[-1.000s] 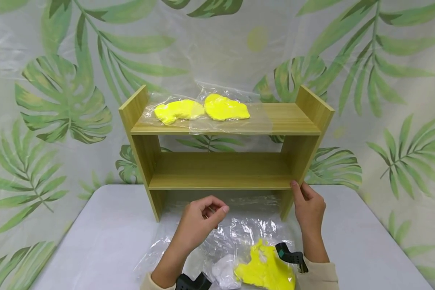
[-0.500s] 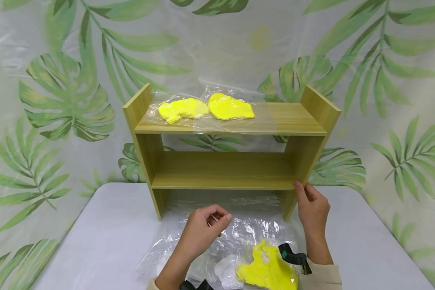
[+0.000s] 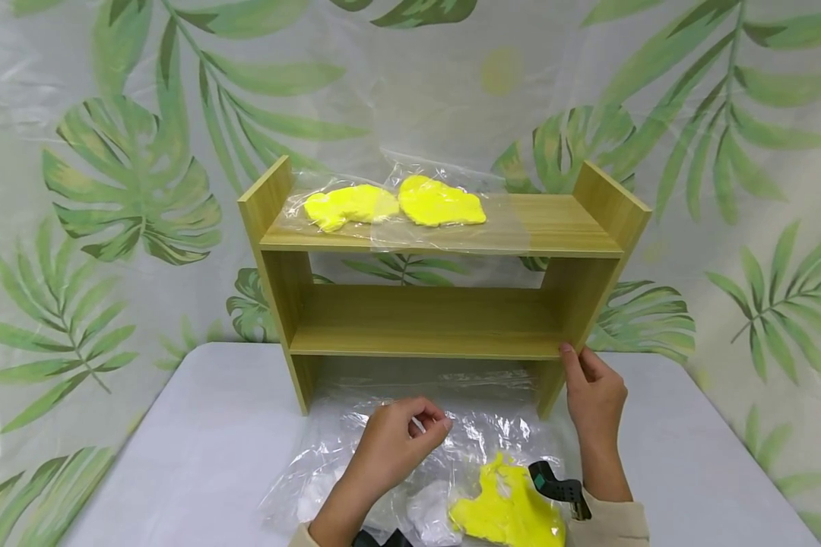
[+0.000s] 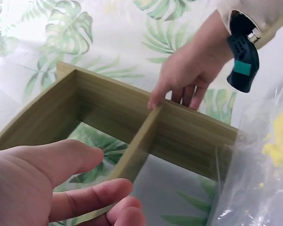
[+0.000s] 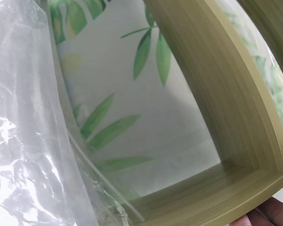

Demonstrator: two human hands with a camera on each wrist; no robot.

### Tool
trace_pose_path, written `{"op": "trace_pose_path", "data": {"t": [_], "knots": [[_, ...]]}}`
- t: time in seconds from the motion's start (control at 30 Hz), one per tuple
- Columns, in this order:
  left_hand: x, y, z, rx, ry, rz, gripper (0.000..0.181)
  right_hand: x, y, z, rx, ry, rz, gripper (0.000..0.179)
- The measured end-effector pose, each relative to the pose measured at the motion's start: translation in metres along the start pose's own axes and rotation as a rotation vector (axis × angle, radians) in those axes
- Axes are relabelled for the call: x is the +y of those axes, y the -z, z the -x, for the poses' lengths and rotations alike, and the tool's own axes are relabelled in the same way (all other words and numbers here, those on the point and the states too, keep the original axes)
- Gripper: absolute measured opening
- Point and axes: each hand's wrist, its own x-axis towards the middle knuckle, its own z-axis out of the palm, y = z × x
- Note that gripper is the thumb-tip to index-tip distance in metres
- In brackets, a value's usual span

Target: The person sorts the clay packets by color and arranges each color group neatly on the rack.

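A two-tier wooden shelf [image 3: 417, 319] stands on the white table. My right hand [image 3: 597, 395] grips its right side panel, thumb at the front edge by the middle board. In the right wrist view, a few fingertips [image 5: 269, 214] show at the panel's outer side. My left hand [image 3: 400, 448] hovers in front of the shelf over clear plastic, its fingers loosely curled. The left wrist view shows nothing between its thumb and fingers [image 4: 92, 195]. Two bagged lumps of yellow clay-like material, one on the left [image 3: 349, 205] and one beside it [image 3: 441, 201], lie on the top board.
A large clear plastic bag [image 3: 362, 425] lies in front of and under the shelf. Torn yellow clay-like material [image 3: 506, 505] and white lumps [image 3: 434, 509] are at the near side. Behind hangs a leaf-patterned curtain [image 3: 438, 91]. The white table [image 3: 178, 448] extends left.
The head view has shifted slightly, so the scene sits a little further right. My left hand has dropped slightly. The right hand keeps its grip on the shelf panel.
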Motion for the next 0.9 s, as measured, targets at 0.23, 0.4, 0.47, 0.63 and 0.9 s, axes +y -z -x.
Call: {"op": "trace_pose_path", "data": {"t": [0.23,0.4,0.47,0.63,0.9], "knots": [[-0.018,-0.009,-0.004,-0.07,0.011,-0.03,0.011,-0.001,0.0,0.001,-0.004,0.001,0.0,0.038],[-0.031,-0.018,-0.006,-0.128,0.04,-0.047,0.011,0.0,0.001,0.0,-0.015,-0.001,-0.005,0.038],[-0.035,-0.022,-0.007,-0.143,0.05,-0.052,0.011,0.0,0.001,0.0,-0.019,-0.004,-0.003,0.038],[-0.044,-0.031,-0.006,-0.16,0.086,-0.074,0.014,-0.001,0.0,0.0,-0.015,-0.008,0.006,0.04],[-0.053,-0.04,-0.004,-0.206,0.128,-0.099,0.018,-0.001,0.0,0.001,-0.015,-0.004,-0.004,0.042]]}}
